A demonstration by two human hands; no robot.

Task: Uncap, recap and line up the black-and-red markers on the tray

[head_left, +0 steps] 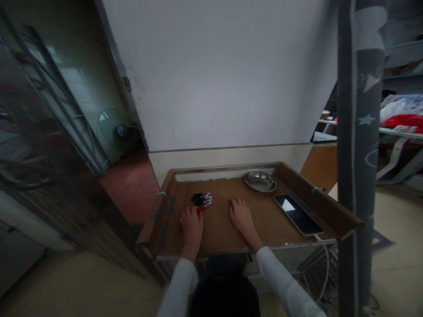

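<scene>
One red pen [200, 209] lay at the fingertips of the left hand [192, 225], on the left half of the cardboard-covered tabletop [218, 235]. It looked light, stiff and smooth, likely to roll if nudged and hardly fragile; its slim middle seemed the surest hold. Its long axis ran mostly sideways, the right end angled slightly toward the wall. Just beyond, a cluster of black pens [200, 198] lay side by side on much the same line — pale ends to the right. Whether the left grip had closed on the red pen I could not tell; the right hand [241, 215] rested palm-down, its grip loosely spread — nothing visible in it. Farther right sat a metal dish [261, 182] and a phone [298, 215].
</scene>
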